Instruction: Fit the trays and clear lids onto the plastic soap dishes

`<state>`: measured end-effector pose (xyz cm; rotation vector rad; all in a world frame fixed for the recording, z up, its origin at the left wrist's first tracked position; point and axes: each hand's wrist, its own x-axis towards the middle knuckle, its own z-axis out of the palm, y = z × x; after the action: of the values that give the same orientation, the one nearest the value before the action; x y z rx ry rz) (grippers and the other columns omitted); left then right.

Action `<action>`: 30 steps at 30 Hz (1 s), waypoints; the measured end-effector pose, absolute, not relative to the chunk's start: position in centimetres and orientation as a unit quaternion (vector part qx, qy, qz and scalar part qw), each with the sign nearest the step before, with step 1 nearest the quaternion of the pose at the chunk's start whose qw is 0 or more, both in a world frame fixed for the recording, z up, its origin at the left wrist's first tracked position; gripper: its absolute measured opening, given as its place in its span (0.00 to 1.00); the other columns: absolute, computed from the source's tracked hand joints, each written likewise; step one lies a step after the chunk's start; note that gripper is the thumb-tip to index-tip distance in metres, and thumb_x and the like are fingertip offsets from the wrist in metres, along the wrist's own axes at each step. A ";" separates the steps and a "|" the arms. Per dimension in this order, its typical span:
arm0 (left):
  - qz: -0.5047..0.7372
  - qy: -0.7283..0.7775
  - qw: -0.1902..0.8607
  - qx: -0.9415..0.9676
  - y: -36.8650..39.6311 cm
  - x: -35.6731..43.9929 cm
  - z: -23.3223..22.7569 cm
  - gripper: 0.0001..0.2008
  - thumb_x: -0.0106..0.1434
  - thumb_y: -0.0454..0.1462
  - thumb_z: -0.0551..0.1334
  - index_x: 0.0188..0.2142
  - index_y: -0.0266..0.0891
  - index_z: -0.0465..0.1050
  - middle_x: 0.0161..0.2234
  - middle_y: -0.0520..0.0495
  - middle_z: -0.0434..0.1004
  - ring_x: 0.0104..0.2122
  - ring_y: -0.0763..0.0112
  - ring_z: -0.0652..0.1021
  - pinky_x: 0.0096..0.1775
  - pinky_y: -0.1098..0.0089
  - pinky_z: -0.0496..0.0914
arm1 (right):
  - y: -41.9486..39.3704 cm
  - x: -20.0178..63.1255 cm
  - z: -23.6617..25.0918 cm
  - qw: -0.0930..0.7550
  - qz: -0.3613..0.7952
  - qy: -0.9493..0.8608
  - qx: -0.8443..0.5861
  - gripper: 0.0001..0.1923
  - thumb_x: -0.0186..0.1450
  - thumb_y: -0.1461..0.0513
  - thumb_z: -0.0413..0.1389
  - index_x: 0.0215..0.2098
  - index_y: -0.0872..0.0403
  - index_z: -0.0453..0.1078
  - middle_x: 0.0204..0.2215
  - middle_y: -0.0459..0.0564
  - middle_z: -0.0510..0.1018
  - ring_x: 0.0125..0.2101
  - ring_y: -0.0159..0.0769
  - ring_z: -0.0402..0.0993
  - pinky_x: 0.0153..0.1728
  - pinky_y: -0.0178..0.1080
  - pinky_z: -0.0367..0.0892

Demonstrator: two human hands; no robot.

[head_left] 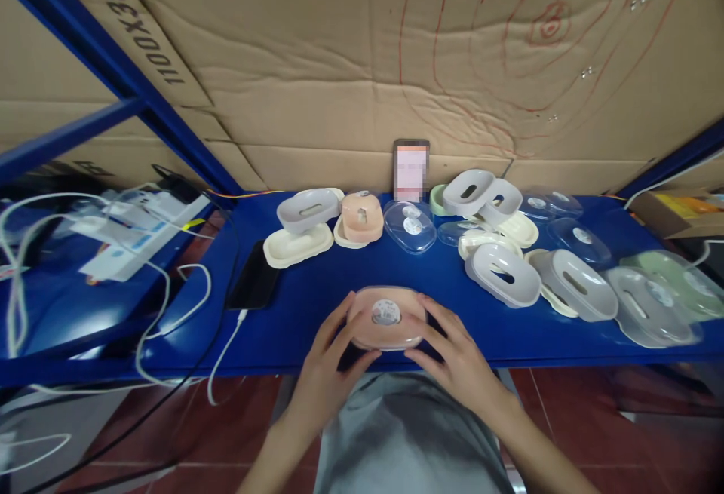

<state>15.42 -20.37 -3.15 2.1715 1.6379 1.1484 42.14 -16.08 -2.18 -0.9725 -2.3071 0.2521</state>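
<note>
A pink soap dish (362, 329) under a clear lid with a round printed sticker (386, 312) sits at the front edge of the blue table. My left hand (338, 343) grips its left end, fingers on the far side and top, thumb at the near edge. On the right end, my right hand (446, 335) holds it the same way. Beyond it lie a peach soap dish (362, 219), a grey soap tray (308, 210), a cream base (299, 245) and a loose clear lid (410, 227). Grey trays (503, 275) and cream bases are spread to the right.
A phone with a lit screen (412, 170) leans against the cardboard wall. A dark phone (253, 277) with a white cable lies left. Power strips (136, 241) and tangled cables fill the far left. At right are lidded dishes (650, 305) and a cardboard box (679, 211).
</note>
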 end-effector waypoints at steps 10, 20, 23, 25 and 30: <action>0.410 0.543 0.037 0.732 -20.3 15.6 -4.3 0.28 0.71 0.43 0.70 0.68 0.50 0.69 0.67 0.37 0.73 0.61 0.50 0.81 0.59 0.52 0.80 | -15.8 41.8 -2.6 0.308 0.072 -0.884 -0.344 0.33 0.76 0.62 0.60 0.76 0.46 0.61 0.72 0.60 0.67 0.72 0.50 0.64 0.67 0.55 0.71; 0.330 0.541 0.084 0.769 -17.1 12.0 -0.8 0.21 0.77 0.41 0.60 0.67 0.49 0.69 0.68 0.39 0.71 0.67 0.55 0.74 0.66 0.51 0.72 | -16.2 41.7 -3.0 0.317 0.036 -0.860 -0.399 0.36 0.77 0.61 0.58 0.79 0.42 0.54 0.74 0.57 0.65 0.72 0.52 0.64 0.65 0.58 0.72; 0.303 0.605 -0.021 0.736 -13.4 8.9 0.0 0.25 0.77 0.44 0.59 0.69 0.40 0.67 0.70 0.31 0.67 0.70 0.45 0.69 0.68 0.43 0.65 | -16.1 41.7 -3.5 0.331 0.016 -0.819 -0.468 0.37 0.76 0.61 0.58 0.79 0.40 0.52 0.76 0.57 0.59 0.74 0.58 0.58 0.65 0.65 0.69; 0.240 0.651 -0.067 0.717 -11.4 7.4 0.0 0.28 0.76 0.44 0.56 0.70 0.32 0.65 0.70 0.24 0.66 0.70 0.34 0.67 0.68 0.31 0.59 | -16.1 41.6 -3.8 0.337 0.009 -0.794 -0.505 0.38 0.77 0.61 0.57 0.80 0.40 0.49 0.78 0.57 0.52 0.75 0.62 0.53 0.66 0.70 0.65; 0.166 0.653 -0.059 0.737 -11.3 7.7 -0.8 0.22 0.76 0.41 0.54 0.63 0.34 0.73 0.57 0.29 0.80 0.57 0.40 0.79 0.60 0.38 0.70 | -16.3 41.3 -3.9 0.339 0.006 -0.785 -0.518 0.39 0.76 0.60 0.56 0.81 0.40 0.47 0.79 0.57 0.50 0.75 0.65 0.52 0.65 0.71 0.64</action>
<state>7.73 -11.27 -0.81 2.4063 2.1323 0.5428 41.27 -16.33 -3.93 -1.3482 -2.0450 0.0159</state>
